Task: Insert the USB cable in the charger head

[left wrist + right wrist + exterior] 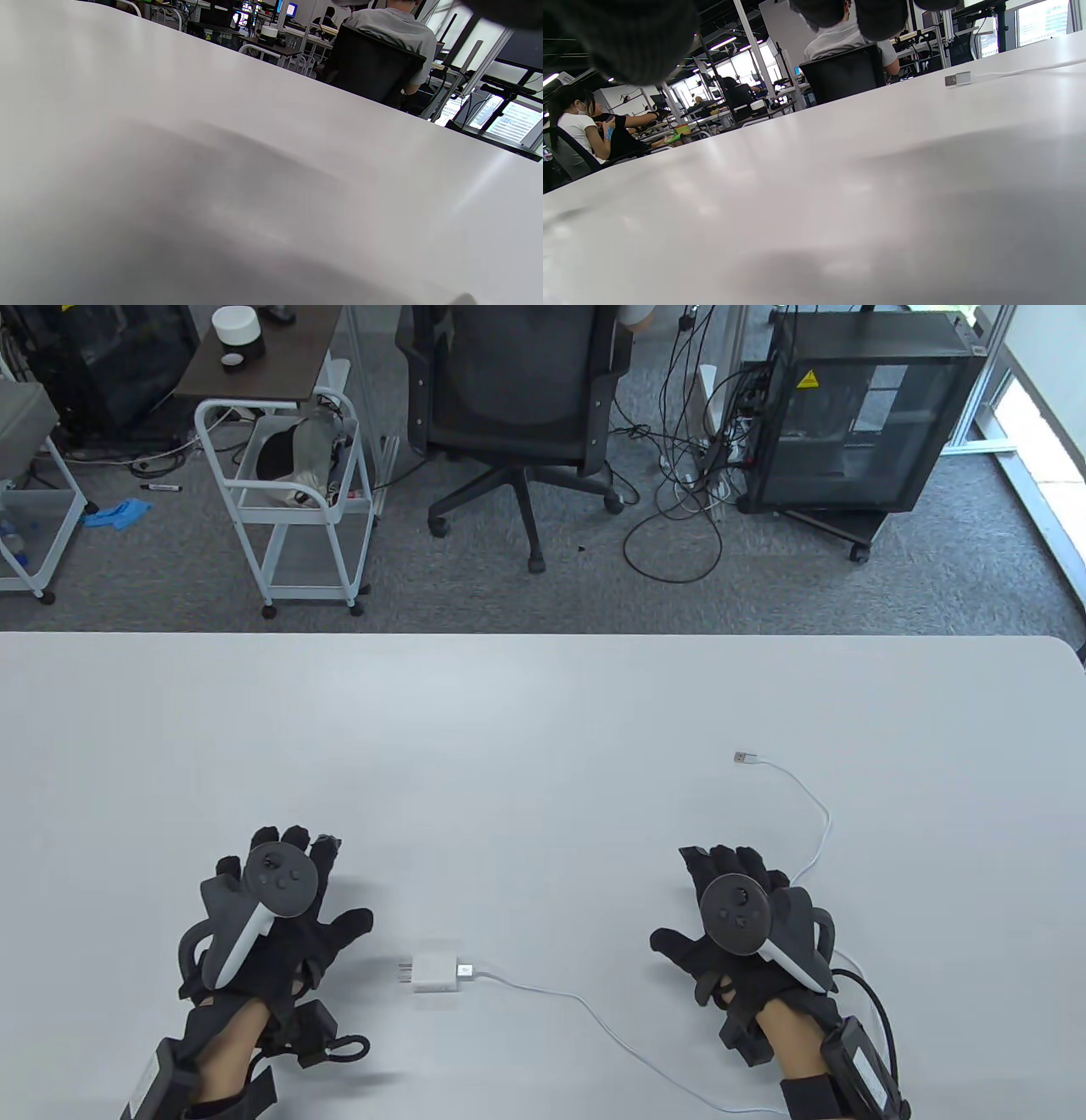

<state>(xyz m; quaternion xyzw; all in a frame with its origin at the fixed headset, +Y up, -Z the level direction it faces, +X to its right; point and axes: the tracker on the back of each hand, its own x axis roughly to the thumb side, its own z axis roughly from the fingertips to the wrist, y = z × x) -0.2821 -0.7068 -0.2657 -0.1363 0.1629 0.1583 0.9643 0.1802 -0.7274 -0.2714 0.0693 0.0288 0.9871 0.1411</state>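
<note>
Both hands lie flat and empty on the white table [543, 712], left hand [263, 916] and right hand [747, 933] well apart. Between them sits the charger head [434, 973], a USB plug [466, 971] seemingly seated already. The white cable [594, 1014] looks light and floppy; its free connector [746, 758] is best pinched by the rigid shell.

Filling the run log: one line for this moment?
left hand flat, holds nothing | right hand flat, holds nothing | white USB cable plugged into white square charger head
</note>
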